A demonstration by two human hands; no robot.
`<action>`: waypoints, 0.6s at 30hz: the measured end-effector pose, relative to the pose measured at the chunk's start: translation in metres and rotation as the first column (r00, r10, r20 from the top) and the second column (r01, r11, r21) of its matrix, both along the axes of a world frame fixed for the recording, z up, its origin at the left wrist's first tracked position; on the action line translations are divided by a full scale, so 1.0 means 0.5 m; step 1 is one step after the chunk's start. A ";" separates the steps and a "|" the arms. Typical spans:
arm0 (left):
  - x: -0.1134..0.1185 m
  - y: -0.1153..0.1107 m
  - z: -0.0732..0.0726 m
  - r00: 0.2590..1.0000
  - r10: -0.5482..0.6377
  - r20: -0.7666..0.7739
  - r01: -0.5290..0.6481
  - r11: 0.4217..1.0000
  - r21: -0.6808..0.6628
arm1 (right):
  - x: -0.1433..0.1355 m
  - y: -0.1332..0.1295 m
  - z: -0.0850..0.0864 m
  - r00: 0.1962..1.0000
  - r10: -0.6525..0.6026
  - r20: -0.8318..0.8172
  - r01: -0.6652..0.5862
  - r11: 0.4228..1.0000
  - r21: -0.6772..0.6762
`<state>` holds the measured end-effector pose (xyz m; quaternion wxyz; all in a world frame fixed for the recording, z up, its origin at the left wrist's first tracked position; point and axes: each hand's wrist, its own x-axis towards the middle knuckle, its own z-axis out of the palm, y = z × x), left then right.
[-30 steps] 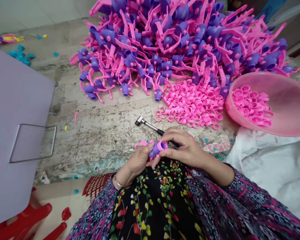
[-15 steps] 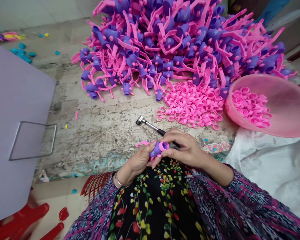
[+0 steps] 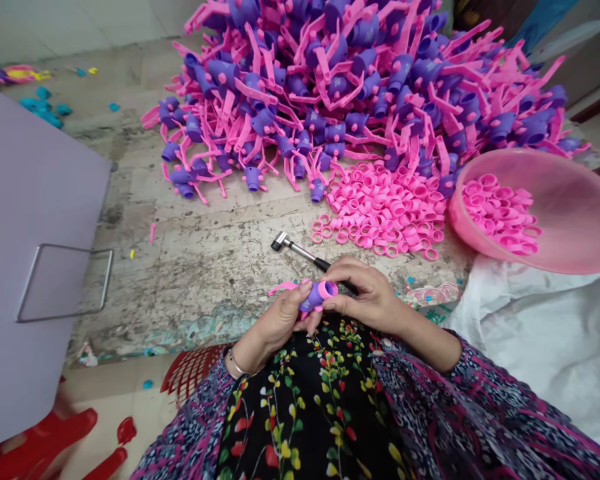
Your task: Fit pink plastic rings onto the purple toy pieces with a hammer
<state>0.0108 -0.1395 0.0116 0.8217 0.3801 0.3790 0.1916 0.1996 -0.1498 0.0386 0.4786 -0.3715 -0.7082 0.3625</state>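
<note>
Purple plastic makes up the short tube (image 3: pixel 309 299) that we hold between our hands at the near edge of the table, before our flowered apron (image 3: pixel 325 407); the pale marks on its side are too small for us to read. One pink ring (image 3: pixel 327 289) sits around its open mouth, and a thin pink lever (image 3: pixel 281 287) juts out on the left. Our left hand (image 3: pixel 279 316), with one metal bracelet (image 3: pixel 236 364) at the wrist, grips the tube between thumb and fingers. Our right hand (image 3: pixel 369 295) is curled, its thumb and forefinger gripping the ring. One hammer (image 3: pixel 301 251), its head silver and black, lies on the scuffed, paint-flecked table (image 3: pixel 205 233), the grip partly hidden behind our right hand. Beyond it we have one heap of smooth pink rings (image 3: pixel 387 207), too many to count, and one big pile of purple and pink parts (image 3: pixel 325 127), likewise uncountable. One see-through pink bowl (image 3: pixel 575 213) holds more rings on our right, just above a wrinkled white sack (image 3: pixel 535 340). One bent wire handle (image 3: pixel 109 283) sticks out from the smooth lilac panel (image 3: pixel 35 200) on our left.
</note>
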 end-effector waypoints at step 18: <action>0.002 0.002 0.008 0.998 -0.031 -0.053 0.037 0.992 0.120 | 0.000 -0.007 -0.013 0.996 -0.043 -0.073 0.036 0.995 -0.093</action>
